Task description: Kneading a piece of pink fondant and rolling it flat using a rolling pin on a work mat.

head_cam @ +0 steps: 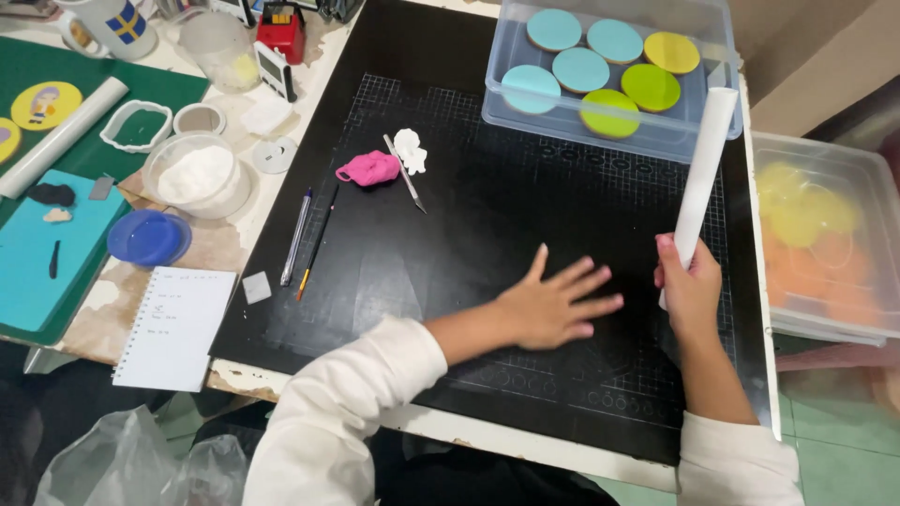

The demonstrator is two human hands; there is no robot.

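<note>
Rolling pin: a white rolling pin [701, 178] stands tilted over the right part of the black cutting mat [487, 225], its upper end leaning against the clear box of cookies.
Right hand: the right hand [689, 290] has its fingers wrapped tight around the lower end of the rolling pin.
Left hand: the left hand [553, 305] lies flat on the mat, palm down, fingers spread wide, holding nothing, just beside the right hand.
Box of cookies: a clear plastic box [609, 122] sits at the mat's far right corner, with round iced cookies in blue, yellow and green inside.
Pink lump: a pink lump of paste [368, 169] lies on the mat's upper left, near a small white lump [410, 150].
Knife: a thin craft knife [404, 173] lies between the two lumps.
Pens: two pens [307, 234] lie at the mat's left edge.
Notepad: a spiral notepad [173, 328] lies left of the mat, below a blue lid [148, 238] and a tub of white powder [195, 175].
Second box: another clear box [825, 234] with yellow and orange rounds stands to the right, off the table.
</note>
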